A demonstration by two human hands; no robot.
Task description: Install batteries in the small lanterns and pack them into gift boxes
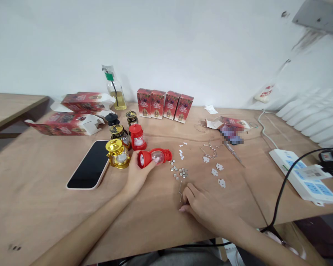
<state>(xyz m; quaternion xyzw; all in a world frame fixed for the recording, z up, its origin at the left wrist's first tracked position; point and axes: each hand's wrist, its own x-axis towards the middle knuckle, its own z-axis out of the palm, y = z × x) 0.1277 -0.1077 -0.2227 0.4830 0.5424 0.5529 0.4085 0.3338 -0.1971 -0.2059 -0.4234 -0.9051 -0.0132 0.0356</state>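
My left hand point(138, 173) is wrapped around a small red lantern point(158, 157) lying on its side, its round base facing left. Close to the table, my right hand point(195, 199) has its fingers curled inward; what they hold, if anything, is hidden. A thin bent wire point(180, 191) lies right beside those fingertips. Several button cells point(183, 172) are scattered between the hands, with small white strips point(181, 152) behind them. Left of the held lantern stand a gold lantern point(118, 154), an upright red lantern point(138, 137) and several dark or bronze lanterns point(119, 133).
Several red boxes point(158, 104) stand by the wall beside a pump bottle point(117, 92). Opened cartons point(63, 123) and a phone point(88, 166) are at left. At right lie white plastic pieces point(214, 172), bent wires point(210, 149), a screwdriver-like tool point(234, 153) and a power strip point(302, 173) with a black cable.
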